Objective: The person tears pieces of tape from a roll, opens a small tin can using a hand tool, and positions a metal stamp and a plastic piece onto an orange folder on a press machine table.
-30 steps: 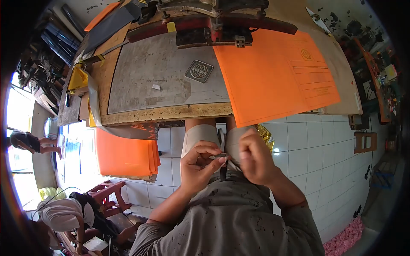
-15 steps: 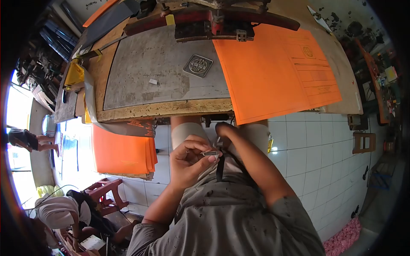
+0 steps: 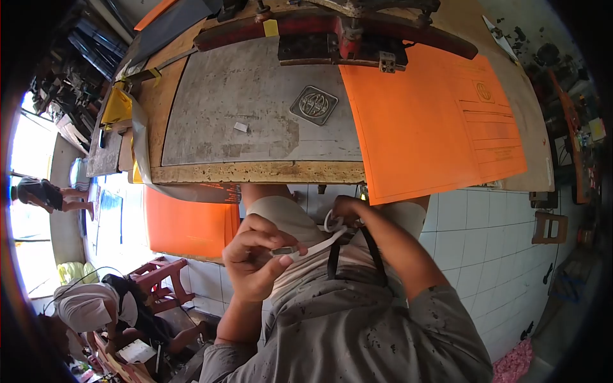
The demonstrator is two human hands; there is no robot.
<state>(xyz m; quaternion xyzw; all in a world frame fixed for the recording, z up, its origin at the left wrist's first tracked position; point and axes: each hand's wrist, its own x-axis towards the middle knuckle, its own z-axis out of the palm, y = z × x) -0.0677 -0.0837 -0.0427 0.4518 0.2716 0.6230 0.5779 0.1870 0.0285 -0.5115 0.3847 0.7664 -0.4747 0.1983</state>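
Between thumb and fingers of my left hand (image 3: pixel 255 258), a small grey metal piece (image 3: pixel 285 251) is pinched above my lap. A white strip of tape (image 3: pixel 325 242) runs from this piece toward my right hand (image 3: pixel 350 209). My right hand is closed by my thigh around a white tape roll (image 3: pixel 332 222), its fingers partly hidden. Ahead of both hands, a square metal stamp plate (image 3: pixel 313 105) with a round emblem lies on the grey press bed (image 3: pixel 211 96), near a small white scrap (image 3: pixel 241 127).
Orange printed sheets (image 3: pixel 415 127) overhang the table edge at right. More orange sheets (image 3: pixel 185 223) are stacked lower left. A red metal press bar (image 3: pixel 255 32) crosses the back. Yellow foil (image 3: pixel 118 107) hangs at left. Another person (image 3: pixel 96 309) sits bent over at lower left.
My hands have moved apart; the tape strip now stretches visibly between them, and the white roll shows at my right hand. The view has shifted slightly.
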